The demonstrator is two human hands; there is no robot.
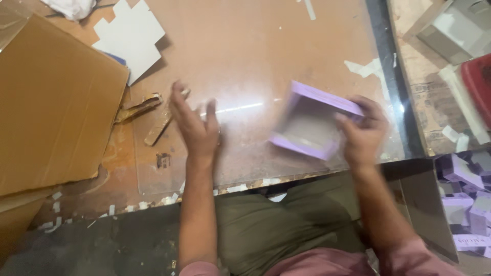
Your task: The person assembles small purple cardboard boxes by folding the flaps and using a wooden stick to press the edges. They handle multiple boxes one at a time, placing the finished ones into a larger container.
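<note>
Right hand grip pinching right wall of the lilac box tray, centre-right of frame, tilted, long axis running upper-left to lower-right. Left hand spread, empty, well left of the tray over the counter.

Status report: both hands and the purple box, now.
Right hand has a grip on the open purple box, tilted above the table. Left hand open, empty, flat over the table. Nothing between them.
</note>
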